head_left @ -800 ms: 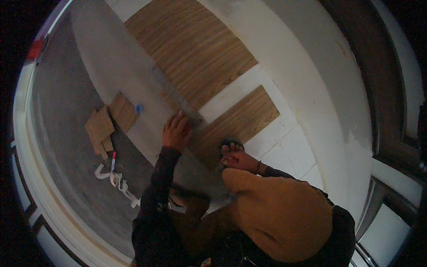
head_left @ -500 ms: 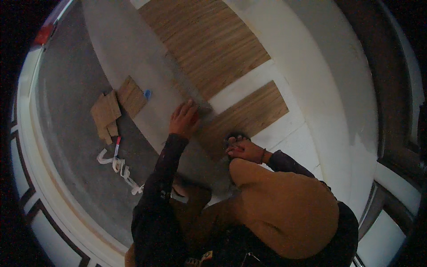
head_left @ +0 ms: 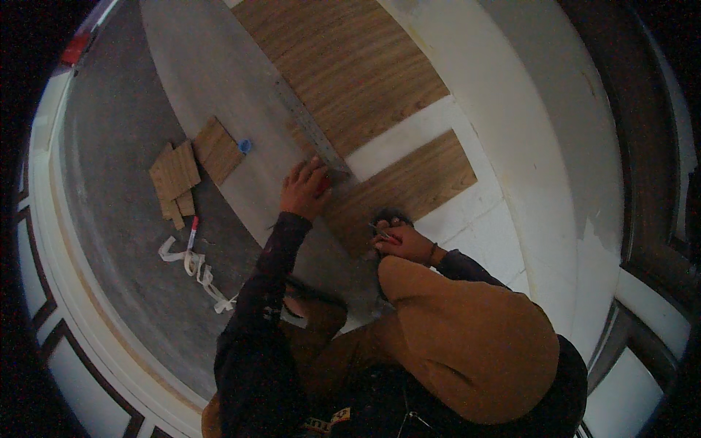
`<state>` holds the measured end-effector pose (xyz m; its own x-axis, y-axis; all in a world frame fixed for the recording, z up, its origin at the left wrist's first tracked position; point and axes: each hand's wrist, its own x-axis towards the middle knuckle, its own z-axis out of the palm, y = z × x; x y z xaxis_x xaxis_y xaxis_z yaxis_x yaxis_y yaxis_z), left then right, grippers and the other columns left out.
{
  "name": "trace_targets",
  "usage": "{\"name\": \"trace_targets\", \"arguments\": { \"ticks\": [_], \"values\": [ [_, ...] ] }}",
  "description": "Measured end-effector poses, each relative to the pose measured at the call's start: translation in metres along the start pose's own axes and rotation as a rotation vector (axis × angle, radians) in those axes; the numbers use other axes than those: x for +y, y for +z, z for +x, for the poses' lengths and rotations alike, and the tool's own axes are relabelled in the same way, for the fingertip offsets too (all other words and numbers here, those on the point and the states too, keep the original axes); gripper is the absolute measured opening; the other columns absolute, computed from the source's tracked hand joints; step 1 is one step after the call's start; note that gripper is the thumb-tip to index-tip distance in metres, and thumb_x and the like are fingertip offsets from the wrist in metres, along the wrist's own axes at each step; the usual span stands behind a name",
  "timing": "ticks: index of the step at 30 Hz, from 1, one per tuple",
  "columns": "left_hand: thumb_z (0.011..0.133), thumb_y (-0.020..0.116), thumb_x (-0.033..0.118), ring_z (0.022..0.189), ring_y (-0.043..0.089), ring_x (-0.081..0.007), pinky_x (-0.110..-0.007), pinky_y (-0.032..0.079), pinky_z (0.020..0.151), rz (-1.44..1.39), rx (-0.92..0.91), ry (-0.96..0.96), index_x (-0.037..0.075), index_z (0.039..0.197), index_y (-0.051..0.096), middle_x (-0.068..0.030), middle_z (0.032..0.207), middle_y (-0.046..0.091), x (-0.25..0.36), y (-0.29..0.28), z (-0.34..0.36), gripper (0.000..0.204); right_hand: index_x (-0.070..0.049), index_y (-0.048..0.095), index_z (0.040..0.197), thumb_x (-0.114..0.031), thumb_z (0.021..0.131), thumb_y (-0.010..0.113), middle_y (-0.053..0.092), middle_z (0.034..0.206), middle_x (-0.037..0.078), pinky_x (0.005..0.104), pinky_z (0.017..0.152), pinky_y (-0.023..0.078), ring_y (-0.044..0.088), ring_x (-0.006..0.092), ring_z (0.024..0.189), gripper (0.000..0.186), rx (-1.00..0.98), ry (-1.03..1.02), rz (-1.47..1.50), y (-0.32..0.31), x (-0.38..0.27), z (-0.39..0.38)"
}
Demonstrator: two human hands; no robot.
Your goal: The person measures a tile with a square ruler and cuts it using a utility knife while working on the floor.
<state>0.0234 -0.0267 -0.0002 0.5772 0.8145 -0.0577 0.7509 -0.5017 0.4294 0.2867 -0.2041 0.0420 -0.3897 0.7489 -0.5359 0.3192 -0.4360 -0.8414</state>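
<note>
My left hand (head_left: 304,191) is over a wood-grain plank, its fingers curled on a small red object (head_left: 324,184) that they partly hide. Next to those fingertips lies the lower end of a long metal ruler (head_left: 310,128), which runs along the side of a large wood-grain sheet (head_left: 347,66). By my right knee, my right hand (head_left: 410,245) is closed on a red-handled tool (head_left: 393,239) with a thin metal tip; its exact kind is too small to tell. Below the ruler, a wood-grain plank (head_left: 416,175) extends between my hands and to the right.
On the left lie several wood-grain offcuts (head_left: 174,175), a single square piece (head_left: 217,150) and a blue ring-shaped thing (head_left: 244,147). A red-and-white marker-like stick (head_left: 193,232) and crumpled white strips (head_left: 196,266) are closer. A pale wall (head_left: 526,95) borders the right.
The view has shifted slightly. The ruler, blurred before, now shows sharply. My left hand keeps its place with its fingers slightly shifted; the right hand is nearly still.
</note>
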Motion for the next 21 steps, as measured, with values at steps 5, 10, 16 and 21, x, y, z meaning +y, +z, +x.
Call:
{"name": "trace_targets", "arguments": {
  "ticks": [5,10,16,21],
  "values": [
    [0.08,0.075,0.032,0.137,0.042,-0.0354,-0.055,0.038,0.109,0.014,-0.033,-0.008,0.022,0.13,0.059,-0.0026,0.15,0.047,0.01,0.001,0.007,0.054,-0.004,0.066,0.113,-0.047,0.094,0.064,0.067,0.099,0.018,0.0439,0.089,0.048,0.061,0.0341,0.095,0.047,0.044,-0.035,-0.041,0.001,0.025,0.001],
    [0.08,0.075,0.032,0.136,0.043,-0.0354,-0.053,0.038,0.109,0.027,-0.032,-0.02,0.022,0.131,0.059,-0.0022,0.151,0.047,0.007,-0.003,0.002,0.055,-0.005,0.066,0.114,-0.048,0.093,0.064,0.066,0.1,0.017,0.0445,0.089,0.047,0.06,0.034,0.097,0.048,0.028,-0.006,0.034,0.004,0.016,0.002],
    [0.079,0.075,0.032,0.136,0.043,-0.0358,-0.053,0.038,0.109,0.007,-0.023,-0.022,0.022,0.131,0.059,-0.0022,0.15,0.047,0.011,-0.002,0.004,0.055,-0.006,0.065,0.115,-0.049,0.093,0.064,0.066,0.103,0.018,0.0444,0.089,0.047,0.06,0.0345,0.098,0.048,0.067,-0.008,-0.067,0.005,0.027,0.002],
    [0.079,0.076,0.031,0.136,0.043,-0.0359,-0.054,0.038,0.109,0.001,0.001,-0.017,0.022,0.13,0.06,-0.0024,0.15,0.048,0.007,-0.001,0.001,0.055,-0.007,0.066,0.115,-0.049,0.093,0.063,0.065,0.101,0.018,0.0445,0.09,0.047,0.059,0.0338,0.098,0.047,0.049,0.006,-0.067,0.004,0.021,0.005]
  ]
}}
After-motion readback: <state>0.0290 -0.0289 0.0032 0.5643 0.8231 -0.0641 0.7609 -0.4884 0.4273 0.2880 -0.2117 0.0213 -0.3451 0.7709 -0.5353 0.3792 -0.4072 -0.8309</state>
